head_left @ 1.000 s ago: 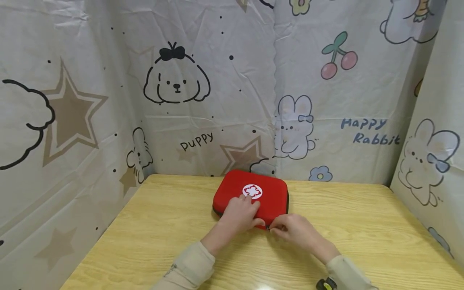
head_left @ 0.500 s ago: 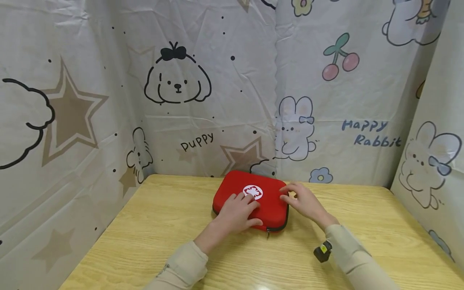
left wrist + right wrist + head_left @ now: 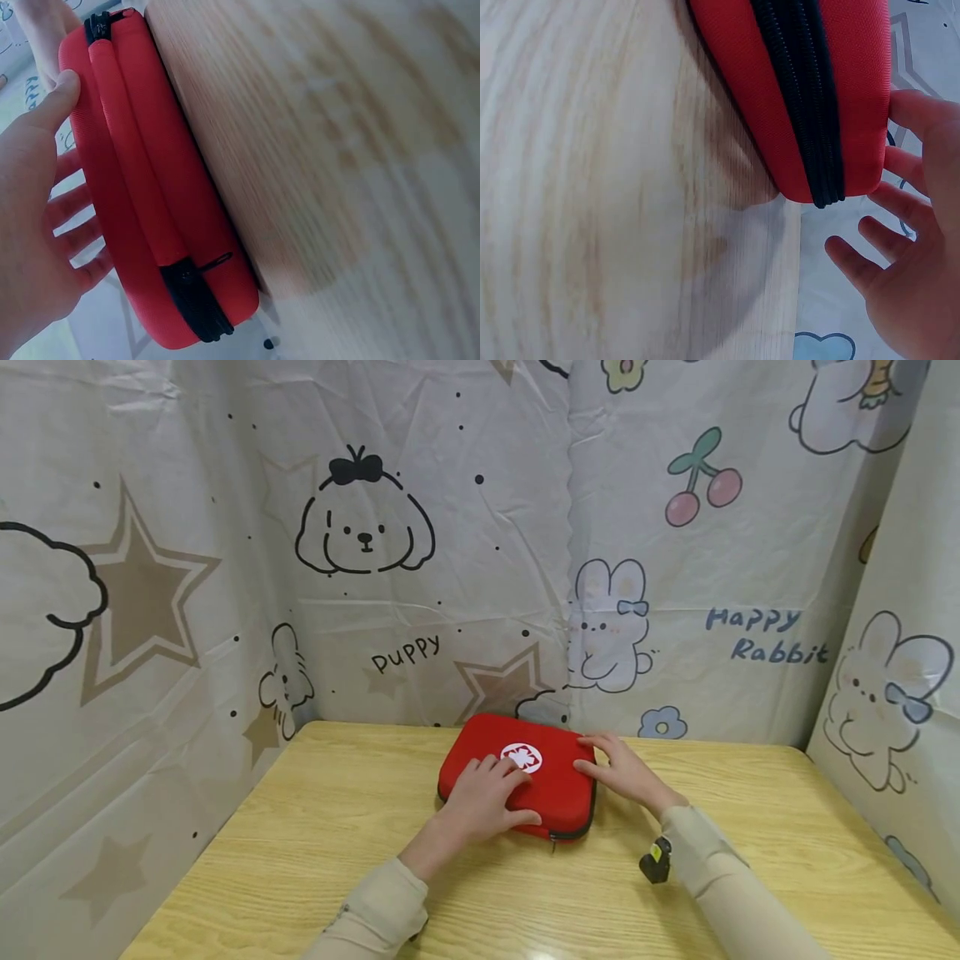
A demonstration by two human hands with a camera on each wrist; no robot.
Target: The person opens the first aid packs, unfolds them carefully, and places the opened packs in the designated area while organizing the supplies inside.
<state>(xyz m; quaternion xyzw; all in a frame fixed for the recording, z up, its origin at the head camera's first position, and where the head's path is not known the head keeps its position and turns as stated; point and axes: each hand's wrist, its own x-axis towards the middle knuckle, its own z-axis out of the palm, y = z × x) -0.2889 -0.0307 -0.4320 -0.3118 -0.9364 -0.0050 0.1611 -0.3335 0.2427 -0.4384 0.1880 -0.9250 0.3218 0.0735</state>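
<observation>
A red zippered hard case (image 3: 551,793) with a round white emblem (image 3: 521,758) lies on the table near its back edge. My left hand (image 3: 476,797) rests on the lid, fingers spread, the longer ones by the emblem. In the left wrist view its thumb (image 3: 64,94) touches the upper edge. My right hand (image 3: 626,772) is at the right end, fingertips touching the top edge, palm off the case. A small zipper pull (image 3: 553,844) hangs at the front right corner; another zipper pull (image 3: 216,262) sits at the other front corner. Black zipper (image 3: 806,105) runs round the right side.
The case stands on a pale wood-grain table (image 3: 360,877). Behind and beside it hangs a printed cloth (image 3: 465,568) with cartoon animals and stars. A black device (image 3: 656,862) is worn at the right wrist.
My right hand has let go of the zipper pull at the front and moved up and back to the case's right edge. The left hand has stayed on the lid, shifting slightly left.
</observation>
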